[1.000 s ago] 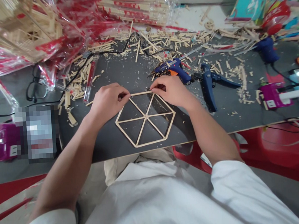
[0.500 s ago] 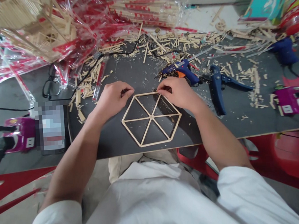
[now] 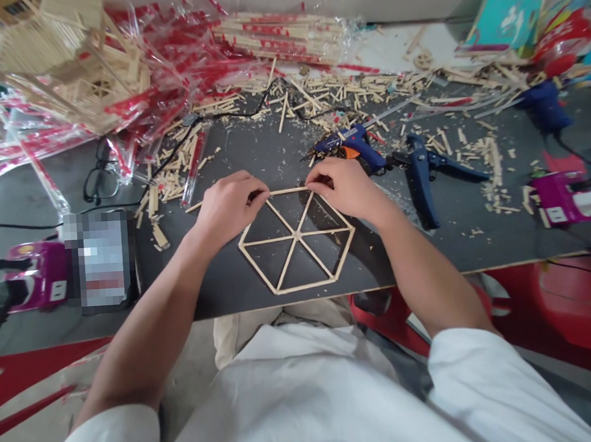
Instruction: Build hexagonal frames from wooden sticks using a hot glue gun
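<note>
A hexagonal frame of thin wooden sticks (image 3: 296, 236), with spokes meeting at its centre, lies flat on the dark table close to the front edge. My left hand (image 3: 234, 201) is closed at its upper left corner, thumb and fingers pinched on a wooden stick (image 3: 288, 191) along the far side. A stick end juts out to the left of that hand; whether it is the same stick is hidden. My right hand (image 3: 340, 183) pinches at the upper right corner, at the other end of the far-side stick.
Beyond my right hand lie a blue glue gun (image 3: 353, 143) and a blue-handled cutter (image 3: 423, 180). Cut stick pieces (image 3: 358, 94) and plastic-wrapped sticks (image 3: 284, 35) cover the back. Glasses (image 3: 101, 179), a phone (image 3: 102, 259) and a purple power socket (image 3: 41, 273) are on the left.
A stick end now shows to the left of my left hand. Both hands stay pinched at the frame's far corners, the left one now covering more of its corner. The view has shifted slightly.
</note>
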### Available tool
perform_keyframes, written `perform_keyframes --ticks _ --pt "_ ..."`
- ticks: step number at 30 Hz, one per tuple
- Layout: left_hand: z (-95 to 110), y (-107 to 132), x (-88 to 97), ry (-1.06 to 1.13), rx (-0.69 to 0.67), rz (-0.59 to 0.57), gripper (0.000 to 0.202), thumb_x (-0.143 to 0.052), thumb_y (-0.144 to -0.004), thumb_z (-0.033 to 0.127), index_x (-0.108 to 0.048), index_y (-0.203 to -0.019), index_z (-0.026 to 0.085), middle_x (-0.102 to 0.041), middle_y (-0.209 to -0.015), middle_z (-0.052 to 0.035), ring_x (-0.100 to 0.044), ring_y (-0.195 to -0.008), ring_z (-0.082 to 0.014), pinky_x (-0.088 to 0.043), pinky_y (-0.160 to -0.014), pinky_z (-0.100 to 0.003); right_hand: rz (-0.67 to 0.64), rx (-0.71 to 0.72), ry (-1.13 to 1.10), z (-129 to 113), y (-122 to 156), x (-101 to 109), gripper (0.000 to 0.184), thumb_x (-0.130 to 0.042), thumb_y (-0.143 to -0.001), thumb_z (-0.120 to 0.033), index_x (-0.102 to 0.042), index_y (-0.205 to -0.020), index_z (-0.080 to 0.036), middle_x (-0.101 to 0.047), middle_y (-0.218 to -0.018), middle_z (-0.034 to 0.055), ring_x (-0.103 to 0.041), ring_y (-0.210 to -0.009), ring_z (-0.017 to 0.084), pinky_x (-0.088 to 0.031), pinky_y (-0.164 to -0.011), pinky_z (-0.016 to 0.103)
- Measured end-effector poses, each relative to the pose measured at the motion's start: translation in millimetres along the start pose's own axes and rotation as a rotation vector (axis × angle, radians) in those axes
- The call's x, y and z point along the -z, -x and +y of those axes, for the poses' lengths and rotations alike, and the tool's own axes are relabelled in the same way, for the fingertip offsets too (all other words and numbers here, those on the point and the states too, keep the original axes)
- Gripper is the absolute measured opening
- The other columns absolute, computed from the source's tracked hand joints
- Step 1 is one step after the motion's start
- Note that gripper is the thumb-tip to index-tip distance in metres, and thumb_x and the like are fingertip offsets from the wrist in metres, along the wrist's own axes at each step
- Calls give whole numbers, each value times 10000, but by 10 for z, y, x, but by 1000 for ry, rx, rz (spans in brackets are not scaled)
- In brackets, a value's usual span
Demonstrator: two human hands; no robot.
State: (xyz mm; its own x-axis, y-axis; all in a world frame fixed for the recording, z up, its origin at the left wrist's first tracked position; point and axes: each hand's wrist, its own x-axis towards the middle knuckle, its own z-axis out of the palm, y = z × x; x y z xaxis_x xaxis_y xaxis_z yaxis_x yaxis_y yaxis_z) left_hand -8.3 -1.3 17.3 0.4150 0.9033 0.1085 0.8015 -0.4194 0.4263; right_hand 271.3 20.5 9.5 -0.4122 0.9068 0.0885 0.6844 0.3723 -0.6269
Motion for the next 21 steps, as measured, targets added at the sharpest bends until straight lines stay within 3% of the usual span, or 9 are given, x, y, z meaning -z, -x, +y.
perform_keyframes --ticks 5,9,16,18,21 --pt "19 28 -141 -98 -100 81 398 -495 -1126 425 -846 -1202 253 -792 -1166 -100 -712 -1118 -275 -531 -830 -369 -7 15 3 -9 -2 12 95 -698 -967 -181 -779 -921 -199 -728 -922 63 -660 -819 202 -516 -838 375" --pt "35 11 -228 -128 -135 94 410 -477 -1140 424 -841 -1245 269 -794 -1139 -102 -699 -1087 -265 -537 -834 -377 -14 13 16 -32 -4 14 105 -688 -975 -177 -773 -917 -198 -723 -933 65 -652 -822 198 -516 -860 374" --pt "69 -29 -220 -119 -129 88 390 -506 -1135 407 -859 -1177 246 -794 -1113 -102 -704 -1064 -264 -531 -816 -365 1 -1 -13 -75 2 57 86 -702 -959 -173 -777 -921 -193 -757 -940 76 -684 -838 208 -540 -870 386" --pt "64 -28 -232 -120 -131 99 390 -510 -1133 408 -860 -1164 240 -791 -1100 -101 -708 -1054 -265 -531 -801 -360 65 -26 -65 -81 12 133 70 -708 -955 -199 -775 -938 -208 -779 -944 69 -697 -824 211 -556 -837 387" --pt "45 -27 -261 -116 -143 120 405 -484 -1140 405 -852 -1168 238 -794 -1099 -100 -714 -1052 -261 -534 -788 -349 262 -50 -106 -16 33 283 64 -708 -954 -257 -766 -956 -231 -787 -940 57 -695 -793 213 -577 -807 402"
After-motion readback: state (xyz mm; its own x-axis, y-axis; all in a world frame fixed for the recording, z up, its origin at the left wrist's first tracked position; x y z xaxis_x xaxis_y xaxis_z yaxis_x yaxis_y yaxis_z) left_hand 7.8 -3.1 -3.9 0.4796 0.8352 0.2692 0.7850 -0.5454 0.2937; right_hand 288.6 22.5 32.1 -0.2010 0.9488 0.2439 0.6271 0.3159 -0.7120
